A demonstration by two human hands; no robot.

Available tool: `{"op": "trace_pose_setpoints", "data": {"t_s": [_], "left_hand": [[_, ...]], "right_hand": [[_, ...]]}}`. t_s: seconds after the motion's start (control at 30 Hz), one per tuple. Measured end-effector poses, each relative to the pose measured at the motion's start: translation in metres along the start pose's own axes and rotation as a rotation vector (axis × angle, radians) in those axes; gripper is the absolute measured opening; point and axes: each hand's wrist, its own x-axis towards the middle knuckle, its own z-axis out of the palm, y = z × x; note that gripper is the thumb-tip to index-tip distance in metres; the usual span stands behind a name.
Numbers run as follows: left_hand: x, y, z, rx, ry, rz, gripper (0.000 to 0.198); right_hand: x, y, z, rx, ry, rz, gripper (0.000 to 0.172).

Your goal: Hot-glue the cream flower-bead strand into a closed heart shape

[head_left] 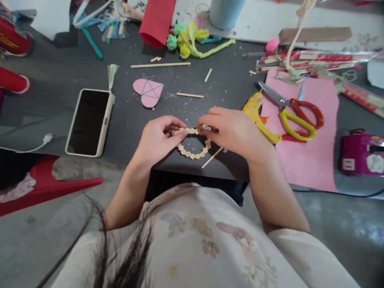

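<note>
Between both hands is a ring [193, 155] made of small pale wooden-looking pieces, its lower curve hanging over the dark table. My left hand [160, 140] pinches the ring's upper left side between thumb and fingers. On the upper right side, the fingers of my right hand [229, 132] are closed around it; the fingertips partly hide that stretch. A thin wooden stick [212, 157] lies just below my right hand. Beyond the hands rest a pink heart [148, 93] crossed with dark thread lines and a short stick [190, 95].
Right of my right hand are a yellow-handled tool [258, 114] and scissors [288, 106] on pink paper [309, 164]. A phone [89, 122] lies left. Farther back are a longer stick [160, 65], red rolled paper [157, 24], yellow yarn [192, 40] and a grey-blue cup [225, 14].
</note>
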Motion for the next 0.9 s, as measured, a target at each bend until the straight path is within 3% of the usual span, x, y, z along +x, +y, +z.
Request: {"op": "trace_pose_setpoints", "data": {"t_s": [0.5, 0.9], "left_hand": [[-0.007, 0.007, 0.0, -0.092, -0.001, -0.08, 0.009], [-0.015, 0.007, 0.002, -0.281, 0.027, -0.079, 0.015]], "right_hand": [[-0.005, -0.007, -0.009, -0.072, -0.046, -0.042, 0.019], [-0.015, -0.01, -0.012, -0.129, -0.009, -0.109, 0.021]]}}
